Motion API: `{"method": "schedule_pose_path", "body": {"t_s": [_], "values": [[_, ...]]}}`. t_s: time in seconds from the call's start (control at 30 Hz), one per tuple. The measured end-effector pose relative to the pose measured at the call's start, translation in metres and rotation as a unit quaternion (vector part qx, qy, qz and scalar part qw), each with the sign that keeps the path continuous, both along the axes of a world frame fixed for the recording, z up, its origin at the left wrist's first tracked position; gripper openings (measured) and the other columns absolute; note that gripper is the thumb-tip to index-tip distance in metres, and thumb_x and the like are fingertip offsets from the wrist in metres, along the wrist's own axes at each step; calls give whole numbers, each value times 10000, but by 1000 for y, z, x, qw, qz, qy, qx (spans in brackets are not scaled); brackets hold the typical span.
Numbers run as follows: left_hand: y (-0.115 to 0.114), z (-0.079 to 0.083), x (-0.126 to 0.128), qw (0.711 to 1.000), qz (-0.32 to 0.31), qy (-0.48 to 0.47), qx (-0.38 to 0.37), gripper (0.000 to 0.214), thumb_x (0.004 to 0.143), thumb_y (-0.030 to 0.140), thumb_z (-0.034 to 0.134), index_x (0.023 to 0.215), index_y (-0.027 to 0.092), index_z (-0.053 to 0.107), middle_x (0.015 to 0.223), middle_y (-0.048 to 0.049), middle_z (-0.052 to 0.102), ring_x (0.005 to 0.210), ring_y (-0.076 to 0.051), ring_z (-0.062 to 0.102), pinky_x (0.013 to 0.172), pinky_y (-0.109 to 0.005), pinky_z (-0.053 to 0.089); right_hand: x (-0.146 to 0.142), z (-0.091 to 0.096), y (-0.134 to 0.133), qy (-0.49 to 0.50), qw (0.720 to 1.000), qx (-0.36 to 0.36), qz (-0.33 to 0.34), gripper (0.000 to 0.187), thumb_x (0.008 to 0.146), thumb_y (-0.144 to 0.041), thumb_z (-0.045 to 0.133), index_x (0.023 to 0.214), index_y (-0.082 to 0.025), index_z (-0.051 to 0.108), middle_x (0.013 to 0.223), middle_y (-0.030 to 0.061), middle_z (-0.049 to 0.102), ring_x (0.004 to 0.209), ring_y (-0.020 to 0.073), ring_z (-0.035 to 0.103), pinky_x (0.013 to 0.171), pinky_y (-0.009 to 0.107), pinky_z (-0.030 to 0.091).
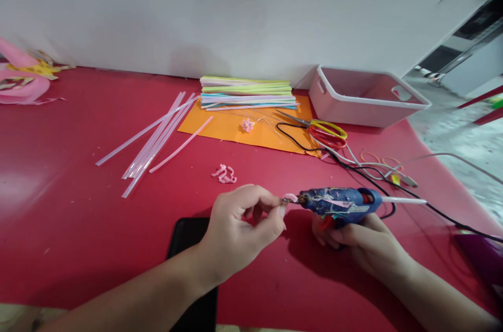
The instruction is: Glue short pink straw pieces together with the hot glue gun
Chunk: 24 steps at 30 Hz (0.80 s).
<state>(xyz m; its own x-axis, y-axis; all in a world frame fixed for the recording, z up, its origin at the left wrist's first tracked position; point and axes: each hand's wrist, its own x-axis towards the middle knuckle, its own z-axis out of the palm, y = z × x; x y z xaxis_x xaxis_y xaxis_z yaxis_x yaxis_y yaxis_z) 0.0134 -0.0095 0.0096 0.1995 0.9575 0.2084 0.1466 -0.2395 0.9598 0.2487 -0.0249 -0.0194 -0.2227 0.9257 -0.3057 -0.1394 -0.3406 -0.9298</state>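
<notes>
Between thumb and forefinger, my left hand (pixel 243 230) pinches a small curled pink piece (pixel 290 198). My right hand (pixel 369 243) is wrapped round the handle of a blue hot glue gun (pixel 338 202), with its dark nozzle pointing left at the pink piece; whether they touch I cannot tell. A clear glue stick (pixel 403 200) juts from the gun's back end. Just beyond my left hand lies a little heap of pink curled pieces (pixel 225 174). Farther back, a small pink flower (pixel 247 125) with a thin stem rests on an orange sheet (pixel 220 125).
Pink strips (pixel 157 138) lie at the left, and a bundle of coloured strips (pixel 247 93) at the back. Scissors (pixel 328 132) sit among cables (pixel 353 164) near a pink bin (pixel 353 104). A black phone-like slab (pixel 196 300) lies under my left forearm on the red table (pixel 98 232).
</notes>
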Motion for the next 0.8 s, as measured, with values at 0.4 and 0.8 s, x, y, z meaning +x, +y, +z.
{"method": "schedule_pose_path", "body": {"t_s": [0.4, 0.8], "values": [[2, 0, 1, 995, -38, -61, -67, 196, 843, 194, 628, 650, 158, 621, 572, -3, 649, 514, -84, 512, 502, -199, 406, 5, -3, 1, 7, 999, 32, 12, 42, 657, -194, 701, 682, -161, 703, 561, 32, 598, 546, 158, 528, 533, 301, 381], [6, 0, 3, 980, -47, -135, -141, 189, 881, 216, 640, 704, 152, 634, 647, -17, 735, 581, -66, 617, 571, -142, 485, 6, -6, -1, 36, 998, 49, -4, 112, 680, -170, 681, 772, -169, 745, 595, 25, 619, 572, 150, 549, 565, 299, 409]]}}
